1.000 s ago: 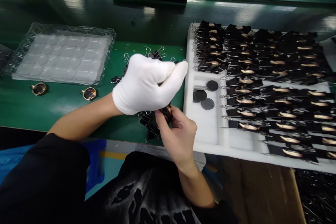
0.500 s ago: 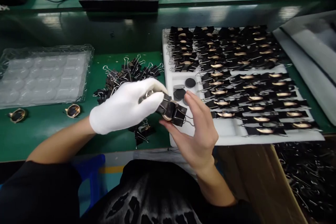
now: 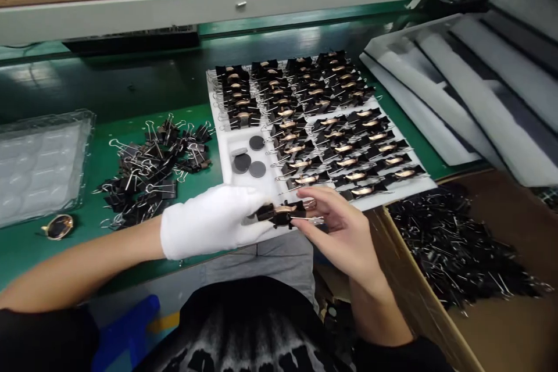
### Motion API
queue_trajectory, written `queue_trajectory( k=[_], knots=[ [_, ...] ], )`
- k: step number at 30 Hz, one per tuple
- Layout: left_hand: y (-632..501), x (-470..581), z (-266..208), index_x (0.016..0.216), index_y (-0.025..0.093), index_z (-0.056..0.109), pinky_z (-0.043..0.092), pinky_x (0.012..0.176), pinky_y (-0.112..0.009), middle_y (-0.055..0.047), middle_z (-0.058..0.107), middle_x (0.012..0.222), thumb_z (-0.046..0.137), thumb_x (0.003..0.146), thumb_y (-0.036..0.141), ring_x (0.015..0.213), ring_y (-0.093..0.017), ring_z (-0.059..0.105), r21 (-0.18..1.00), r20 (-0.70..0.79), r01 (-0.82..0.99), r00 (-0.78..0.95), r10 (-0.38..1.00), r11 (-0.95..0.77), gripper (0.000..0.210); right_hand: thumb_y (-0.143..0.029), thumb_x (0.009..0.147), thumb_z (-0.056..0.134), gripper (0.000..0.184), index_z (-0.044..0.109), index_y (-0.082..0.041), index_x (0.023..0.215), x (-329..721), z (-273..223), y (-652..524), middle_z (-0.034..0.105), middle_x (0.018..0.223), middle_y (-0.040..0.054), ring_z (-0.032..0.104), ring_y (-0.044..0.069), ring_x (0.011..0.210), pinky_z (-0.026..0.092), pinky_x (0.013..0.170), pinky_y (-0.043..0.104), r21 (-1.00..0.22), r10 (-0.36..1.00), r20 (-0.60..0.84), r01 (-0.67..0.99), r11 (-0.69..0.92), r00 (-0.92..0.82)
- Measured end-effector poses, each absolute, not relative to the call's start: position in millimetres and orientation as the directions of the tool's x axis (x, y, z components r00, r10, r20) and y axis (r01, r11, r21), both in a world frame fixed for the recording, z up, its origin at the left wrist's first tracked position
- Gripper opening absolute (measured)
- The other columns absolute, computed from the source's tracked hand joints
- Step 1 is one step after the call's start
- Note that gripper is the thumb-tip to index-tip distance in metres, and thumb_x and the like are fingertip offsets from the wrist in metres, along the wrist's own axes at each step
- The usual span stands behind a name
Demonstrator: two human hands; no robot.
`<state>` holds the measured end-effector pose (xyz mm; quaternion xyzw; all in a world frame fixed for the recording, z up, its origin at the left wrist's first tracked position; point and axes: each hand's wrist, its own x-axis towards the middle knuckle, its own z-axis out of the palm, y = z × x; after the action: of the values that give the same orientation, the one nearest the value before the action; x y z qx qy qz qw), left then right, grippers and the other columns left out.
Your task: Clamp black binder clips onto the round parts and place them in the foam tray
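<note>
My left hand (image 3: 218,220), in a white glove, pinches the left end of a clamped watch case (image 3: 285,209). The round case has a gold-coloured rim seen edge-on, and black binder clips grip it on both sides. My bare right hand (image 3: 342,226) has its thumb and fingers around the wire handles of the right-hand binder clip (image 3: 300,209). Both hands are at the front edge of a white foam tray (image 3: 226,157). Rows of similar clipped pieces (image 3: 346,148) stand in that tray. Several dark discs (image 3: 257,169) lie in its left compartment.
Loose binder clips (image 3: 148,168) are heaped on the green bench left of the tray. Farther left are a clear plastic tray (image 3: 43,163) and a gold-rimmed watch case (image 3: 58,226). Foam sheets (image 3: 457,75) lean at right, above a cardboard box (image 3: 418,273) of binder clips.
My view has swung to the right. Both hands have brought the clipped watch case over the tray's front edge, and its rim now faces up. My right fingers have closed on the clip's handles.
</note>
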<state>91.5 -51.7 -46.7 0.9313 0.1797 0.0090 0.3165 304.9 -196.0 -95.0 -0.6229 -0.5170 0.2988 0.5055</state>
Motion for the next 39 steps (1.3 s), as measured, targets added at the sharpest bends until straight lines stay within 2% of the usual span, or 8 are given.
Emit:
queue_trajectory(
  k=[4,9,14,18,22,28,34,39],
  knots=[
    [-58,122,-46,0.115,0.020,0.071,0.053,0.078,-0.029,-0.003,0.076,0.098,0.055,0.102,0.036,0.087,-0.018,0.072,0.633,-0.116,0.316,0.941,0.317,-0.707,0.025,-0.024,0.080,0.087,0.025,0.082,-0.021,0.104,326,-95,-203,0.083,0.090,0.0052,0.078,0.020,0.074,0.068,0.068,0.031,-0.971,0.956,-0.006,0.227,-0.076,0.293],
    [-61,145,-39,0.125,0.023,0.068,0.050,0.073,-0.027,-0.001,0.076,0.102,0.061,0.101,0.050,0.084,-0.016,0.070,0.661,-0.184,0.383,0.916,0.356,-0.646,0.037,-0.028,0.082,0.086,0.024,0.079,-0.021,0.105,333,-103,-205,0.084,0.100,0.0068,0.080,0.020,0.083,0.067,0.071,0.032,-0.992,0.931,0.044,0.122,-0.001,0.361],
    [-70,154,-37,0.101,0.022,0.072,0.046,0.067,-0.027,0.002,0.070,0.078,0.054,0.099,0.034,0.068,-0.013,0.064,0.601,-0.152,0.419,0.896,0.417,-0.681,0.022,-0.042,0.099,0.067,0.023,0.074,-0.020,0.099,331,-98,-203,0.074,0.076,0.0008,0.066,0.013,0.060,0.048,0.054,0.024,-0.902,0.939,0.189,0.429,0.051,0.287],
    [-78,158,-37,0.098,0.021,0.070,0.048,0.071,-0.028,0.002,0.069,0.077,0.056,0.096,0.034,0.069,-0.014,0.063,0.595,-0.131,0.449,0.872,0.471,-0.666,0.019,-0.025,0.108,0.044,0.047,0.065,-0.020,0.067,321,-98,-189,0.056,0.051,-0.0005,0.050,0.012,0.044,0.033,0.050,0.030,-0.698,0.818,0.444,0.714,0.060,0.365],
    [-80,162,-37,0.098,0.021,0.072,0.048,0.071,-0.030,0.000,0.073,0.082,0.059,0.094,0.038,0.073,-0.016,0.065,0.579,-0.116,0.534,0.802,0.587,-0.616,0.022,-0.022,0.108,0.041,0.049,0.067,-0.020,0.067,312,-108,-178,0.068,0.058,0.0056,0.061,0.016,0.050,0.040,0.054,0.032,-0.751,0.684,0.483,0.660,0.003,0.546],
    [-73,161,-34,0.088,0.020,0.069,0.046,0.067,-0.028,0.002,0.067,0.074,0.059,0.093,0.035,0.067,-0.013,0.058,0.610,-0.177,0.505,0.838,0.516,-0.611,0.019,-0.032,0.111,0.041,0.055,0.067,-0.019,0.065,309,-115,-181,0.056,0.049,0.0009,0.053,0.013,0.046,0.039,0.053,0.031,-0.819,0.735,0.366,0.573,-0.038,0.571],
    [-70,158,-33,0.088,0.020,0.070,0.046,0.069,-0.027,0.003,0.068,0.076,0.058,0.093,0.028,0.068,-0.012,0.059,0.648,-0.139,0.432,0.877,0.461,-0.627,0.016,-0.027,0.110,0.039,0.052,0.070,-0.018,0.069,313,-112,-181,0.063,0.054,0.0027,0.058,0.014,0.047,0.041,0.052,0.030,-0.735,0.721,0.489,0.677,0.037,0.492],
    [-78,155,-40,0.085,0.020,0.070,0.047,0.069,-0.027,0.002,0.070,0.076,0.056,0.095,0.028,0.069,-0.011,0.062,0.687,-0.079,0.366,0.896,0.436,-0.628,0.019,-0.019,0.108,0.037,0.053,0.069,-0.019,0.065,319,-113,-185,0.061,0.049,0.0026,0.056,0.013,0.042,0.038,0.048,0.030,-0.573,0.708,0.626,0.809,0.133,0.327]
  ],
)
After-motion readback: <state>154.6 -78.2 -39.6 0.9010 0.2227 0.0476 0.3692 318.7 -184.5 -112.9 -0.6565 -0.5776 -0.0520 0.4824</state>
